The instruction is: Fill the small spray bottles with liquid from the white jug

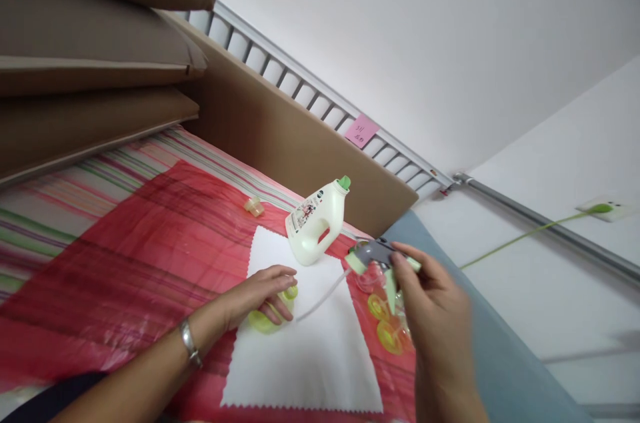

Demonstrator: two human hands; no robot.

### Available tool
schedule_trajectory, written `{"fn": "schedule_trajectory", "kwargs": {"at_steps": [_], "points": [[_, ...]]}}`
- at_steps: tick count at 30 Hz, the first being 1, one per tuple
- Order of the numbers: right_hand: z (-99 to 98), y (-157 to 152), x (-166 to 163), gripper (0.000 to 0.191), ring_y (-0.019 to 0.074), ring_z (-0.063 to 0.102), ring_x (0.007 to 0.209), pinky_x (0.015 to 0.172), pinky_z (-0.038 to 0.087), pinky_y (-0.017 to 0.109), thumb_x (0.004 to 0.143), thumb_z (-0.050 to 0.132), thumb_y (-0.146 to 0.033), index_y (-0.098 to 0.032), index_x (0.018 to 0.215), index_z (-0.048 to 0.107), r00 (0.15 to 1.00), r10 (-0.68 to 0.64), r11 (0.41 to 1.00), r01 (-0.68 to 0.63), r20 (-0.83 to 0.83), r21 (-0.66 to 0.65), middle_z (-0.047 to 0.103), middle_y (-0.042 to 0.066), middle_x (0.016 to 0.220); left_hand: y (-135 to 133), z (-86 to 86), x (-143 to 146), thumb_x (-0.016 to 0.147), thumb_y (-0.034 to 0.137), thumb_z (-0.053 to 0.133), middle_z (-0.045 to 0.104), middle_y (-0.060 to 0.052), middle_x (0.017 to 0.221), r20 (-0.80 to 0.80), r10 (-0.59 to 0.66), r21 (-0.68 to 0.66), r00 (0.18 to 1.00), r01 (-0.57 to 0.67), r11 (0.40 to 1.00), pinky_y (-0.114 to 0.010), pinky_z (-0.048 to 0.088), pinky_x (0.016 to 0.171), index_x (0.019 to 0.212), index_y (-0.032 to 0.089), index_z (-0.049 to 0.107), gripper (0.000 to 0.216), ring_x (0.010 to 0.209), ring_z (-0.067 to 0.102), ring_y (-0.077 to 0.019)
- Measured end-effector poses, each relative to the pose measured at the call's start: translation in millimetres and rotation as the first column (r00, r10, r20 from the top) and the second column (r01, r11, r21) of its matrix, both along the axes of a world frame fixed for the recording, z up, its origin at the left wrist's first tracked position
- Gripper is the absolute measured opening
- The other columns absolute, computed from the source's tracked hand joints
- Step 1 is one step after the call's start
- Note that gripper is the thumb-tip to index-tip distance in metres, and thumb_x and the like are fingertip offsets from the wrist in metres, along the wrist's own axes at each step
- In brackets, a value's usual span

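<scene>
My right hand [435, 310] grips a grey and pale-green trigger spray head [375, 253], raised over the right side of a white cloth. From the spray head a thin clear dip tube [325, 295] slants down toward the left. My left hand [267, 293], with a silver bracelet at the wrist, is around the upper part of a translucent yellow-green bottle [263, 323] on the white cloth [305, 370]. The bottle's neck shows between the fingers; my hand covers much of its body. The tube's lower end is outside the bottle. Behind stands a white detergent jug [307, 226] with a green spout.
Yellow and clear plastic pieces [387, 336] lie right of the cloth. A small beige cap [254, 206] sits on the red sheet [150, 256], over striped fabric. Brown cushions [100, 36] are stacked at left; a brown board [280, 136] and a radiator [290, 83] stand behind.
</scene>
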State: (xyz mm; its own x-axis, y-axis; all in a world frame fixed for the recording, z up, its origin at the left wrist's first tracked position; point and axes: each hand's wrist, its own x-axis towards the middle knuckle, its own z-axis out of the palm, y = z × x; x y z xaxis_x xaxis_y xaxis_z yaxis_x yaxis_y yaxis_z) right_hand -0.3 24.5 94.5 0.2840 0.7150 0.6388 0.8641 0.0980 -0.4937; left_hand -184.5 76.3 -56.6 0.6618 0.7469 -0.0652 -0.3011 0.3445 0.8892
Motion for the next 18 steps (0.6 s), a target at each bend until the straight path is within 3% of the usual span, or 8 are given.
{"fn": "schedule_trajectory", "kwargs": {"at_steps": [2, 5, 11, 15, 18], "points": [[-2.0, -6, 4, 0.034, 0.0128, 0.045, 0.048, 0.047, 0.034, 0.025, 0.077, 0.057, -0.043, -0.020, 0.099, 0.067, 0.996, -0.067, 0.986, 0.074, -0.053, 0.148, 0.054, -0.002, 0.055, 1, -2.0, 1, 0.079, 0.054, 0.051, 0.047, -0.014, 0.129, 0.010, 0.016, 0.004, 1.000, -0.016, 1.000, -0.031, 0.050, 0.066, 0.117, 0.020, 0.047, 0.052, 0.074, 0.068, -0.0184], [-12.4, -7, 3, 0.035, 0.0131, 0.046, 0.050, 0.048, 0.034, 0.025, 0.079, 0.056, -0.042, -0.018, 0.101, 0.066, 0.995, -0.069, 0.970, 0.084, -0.073, 0.230, 0.055, 0.000, 0.059, 1, -6.6, 3, 0.082, 0.053, 0.047, 0.047, -0.014, 0.129, 0.042, 0.034, 0.004, 0.999, -0.034, 0.999, -0.032, 0.050, 0.066, 0.116, 0.019, 0.048, 0.048, 0.072, 0.068, -0.0180], [-23.5, 0, 6, 0.033, 0.0126, 0.046, 0.045, 0.048, 0.035, 0.026, 0.079, 0.055, -0.042, -0.018, 0.100, 0.066, 0.999, -0.043, 0.990, 0.046, -0.030, 0.132, 0.055, -0.002, 0.055, 2, -10.4, 4, 0.083, 0.052, 0.046, 0.046, -0.014, 0.131, 0.062, 0.018, 0.000, 0.998, -0.018, 1.000, -0.032, 0.050, 0.066, 0.116, 0.020, 0.048, 0.046, 0.072, 0.068, -0.0177], [-35.0, 4, 8, 0.032, 0.0152, 0.052, 0.053, 0.054, 0.040, 0.028, 0.080, 0.054, -0.041, -0.020, 0.100, 0.066, 0.999, -0.038, 0.992, 0.034, 0.033, 0.121, 0.063, 0.001, 0.065, 2, -6.9, 4, 0.082, 0.054, 0.048, 0.047, -0.014, 0.129, 0.041, 0.022, -0.009, 0.999, -0.022, 1.000, -0.032, 0.050, 0.065, 0.117, 0.020, 0.048, 0.049, 0.068, 0.067, -0.0166], [-55.4, 7, 3, 0.029, 0.0194, 0.061, 0.067, 0.062, 0.045, 0.030, 0.080, 0.054, -0.039, -0.020, 0.098, 0.066, 0.995, 0.056, 0.998, -0.059, 0.086, 0.028, 0.069, 0.005, 0.080, 2, -4.2, 3, 0.080, 0.056, 0.048, 0.049, -0.013, 0.127, 0.023, 0.033, -0.006, 0.999, -0.033, 0.999, -0.030, 0.049, 0.061, 0.116, 0.020, 0.049, 0.051, 0.064, 0.067, -0.0153]]}}
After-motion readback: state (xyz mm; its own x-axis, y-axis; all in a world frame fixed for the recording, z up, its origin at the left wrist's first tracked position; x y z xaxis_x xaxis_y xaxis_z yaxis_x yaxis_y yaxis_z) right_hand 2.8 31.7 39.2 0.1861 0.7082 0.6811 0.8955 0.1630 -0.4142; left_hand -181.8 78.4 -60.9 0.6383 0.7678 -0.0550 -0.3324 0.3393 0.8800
